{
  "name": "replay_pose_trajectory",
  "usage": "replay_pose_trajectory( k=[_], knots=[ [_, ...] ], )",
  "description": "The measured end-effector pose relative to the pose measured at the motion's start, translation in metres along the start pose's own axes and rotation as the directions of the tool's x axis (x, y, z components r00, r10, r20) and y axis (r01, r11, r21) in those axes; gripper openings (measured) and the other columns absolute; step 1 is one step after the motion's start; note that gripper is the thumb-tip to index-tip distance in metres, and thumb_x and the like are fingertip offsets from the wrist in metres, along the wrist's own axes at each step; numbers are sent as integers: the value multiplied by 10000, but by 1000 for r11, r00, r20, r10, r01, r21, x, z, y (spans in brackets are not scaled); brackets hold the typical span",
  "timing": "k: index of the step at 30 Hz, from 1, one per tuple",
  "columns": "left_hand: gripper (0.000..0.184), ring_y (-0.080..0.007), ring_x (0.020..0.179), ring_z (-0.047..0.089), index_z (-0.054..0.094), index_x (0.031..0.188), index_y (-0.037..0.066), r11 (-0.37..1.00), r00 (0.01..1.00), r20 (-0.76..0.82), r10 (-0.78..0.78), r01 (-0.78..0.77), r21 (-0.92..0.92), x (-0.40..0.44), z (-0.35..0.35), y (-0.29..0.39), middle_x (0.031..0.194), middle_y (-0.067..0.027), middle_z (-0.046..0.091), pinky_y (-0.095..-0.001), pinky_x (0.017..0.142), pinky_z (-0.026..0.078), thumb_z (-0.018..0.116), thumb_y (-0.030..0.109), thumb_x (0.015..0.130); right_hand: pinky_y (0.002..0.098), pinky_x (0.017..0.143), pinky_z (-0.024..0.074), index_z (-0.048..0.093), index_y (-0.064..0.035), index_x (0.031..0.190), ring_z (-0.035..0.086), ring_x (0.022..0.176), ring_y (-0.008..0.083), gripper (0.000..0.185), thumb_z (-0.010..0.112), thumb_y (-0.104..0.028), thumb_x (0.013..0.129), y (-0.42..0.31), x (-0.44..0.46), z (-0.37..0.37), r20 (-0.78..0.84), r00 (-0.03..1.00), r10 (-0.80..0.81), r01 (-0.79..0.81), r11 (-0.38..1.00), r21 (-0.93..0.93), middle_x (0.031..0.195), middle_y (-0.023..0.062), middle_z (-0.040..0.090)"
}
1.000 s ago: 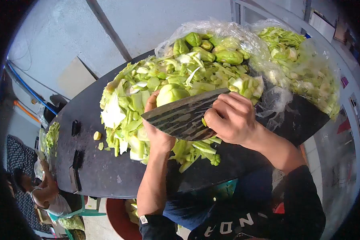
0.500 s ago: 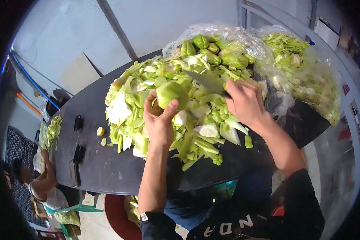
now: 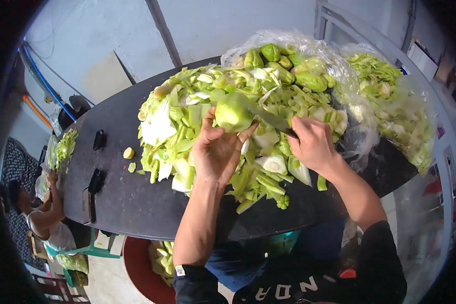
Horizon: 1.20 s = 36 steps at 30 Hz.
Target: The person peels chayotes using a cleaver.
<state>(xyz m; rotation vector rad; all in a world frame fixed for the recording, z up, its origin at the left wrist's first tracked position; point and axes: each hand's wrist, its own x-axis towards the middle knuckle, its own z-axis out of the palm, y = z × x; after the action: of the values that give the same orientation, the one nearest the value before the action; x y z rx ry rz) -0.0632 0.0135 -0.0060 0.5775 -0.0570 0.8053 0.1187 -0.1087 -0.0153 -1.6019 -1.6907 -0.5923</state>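
My left hand (image 3: 219, 152) grips a pale green, peeled-looking chayote (image 3: 233, 112) above the heap, with thumb and fingers around its lower side. A knife (image 3: 272, 119) is in my right hand (image 3: 314, 144), the fist closed on its handle. Its blade points left, with the tip at the chayote's right side; whether it cuts in cannot be told. Under both hands spreads a large heap of green peelings and cut pieces (image 3: 182, 147). Behind it, whole chayotes (image 3: 309, 81) lie in clear plastic (image 3: 339, 71).
The dark table (image 3: 137, 202) curves to the left, bearing two small black objects and a cut yellowish piece (image 3: 128, 152). A plastic bag of green strips (image 3: 390, 111) stands at right. Below is a red tub (image 3: 131, 268) with pale pieces. Another person (image 3: 48, 218) sits far left.
The chayote has turned in my left hand, which now cups it from below with fingers spread. The knife has moved left and down to the chayote's side.
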Motion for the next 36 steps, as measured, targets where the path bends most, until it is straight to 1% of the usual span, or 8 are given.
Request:
replay_pose_trajectory(
  k=[2,3,9,14,19,30,32,36],
  knots=[
    [511,-342,1202,536,378,1273,129,963,997,-26,78,-68,259,1,1,-2,1303,-143,518,-591,1059,380,570,13,814,446,578,481,499,-51,834,614,657,350,237,687,-41,690,0,0,0,11,999,32,-32,999,-2,692,118,587],
    [581,-333,1166,561,342,1268,132,971,996,-25,81,-73,226,1,4,-2,1271,-131,527,-573,1021,434,616,-69,796,442,572,479,501,-53,828,613,658,345,243,688,-34,673,2,0,1,-11,1000,11,-11,1000,2,690,116,584],
    [657,-277,1144,569,374,1248,122,945,986,-37,160,-142,296,0,-1,-10,1270,-114,526,-450,947,516,769,-39,748,383,531,457,509,-69,756,578,615,280,198,667,-46,639,-5,0,-8,-140,968,-209,208,978,-21,662,72,539],
    [718,-249,1093,598,368,1321,74,898,966,5,259,-242,368,1,-1,-19,1270,-116,526,-388,905,541,757,-71,734,320,484,387,487,-72,700,513,570,203,152,628,-37,656,-18,1,-11,-217,920,-326,309,945,-110,622,30,457],
    [723,-214,1065,608,391,1353,11,846,948,-155,277,-164,507,-2,9,-21,1230,-125,568,-355,902,538,758,-62,735,279,464,341,476,-84,694,449,544,162,159,625,-50,650,-17,2,-12,-206,892,-402,365,910,-198,594,2,369],
    [682,-198,1040,615,420,1344,-26,814,935,-191,297,-144,564,-3,9,-23,1208,-127,590,-334,889,533,747,-63,747,287,483,358,486,-110,711,464,554,161,134,618,-106,685,-19,1,-16,-132,908,-398,352,894,-276,604,-7,379],
    [698,-203,1049,613,417,1345,-31,821,936,-194,295,-144,552,-3,7,-22,1214,-127,587,-336,894,531,754,-72,735,301,499,378,504,-112,734,504,586,172,123,622,-125,703,-14,1,-12,-121,935,-332,283,908,-310,632,4,430],
    [777,-235,1104,592,412,1343,-49,837,943,-72,325,-251,486,0,6,-17,1235,-128,573,-363,961,494,798,-78,670,319,522,398,525,-130,752,540,599,168,113,634,-132,722,0,0,-9,-111,960,-258,226,944,-240,653,-12,490]
  ],
)
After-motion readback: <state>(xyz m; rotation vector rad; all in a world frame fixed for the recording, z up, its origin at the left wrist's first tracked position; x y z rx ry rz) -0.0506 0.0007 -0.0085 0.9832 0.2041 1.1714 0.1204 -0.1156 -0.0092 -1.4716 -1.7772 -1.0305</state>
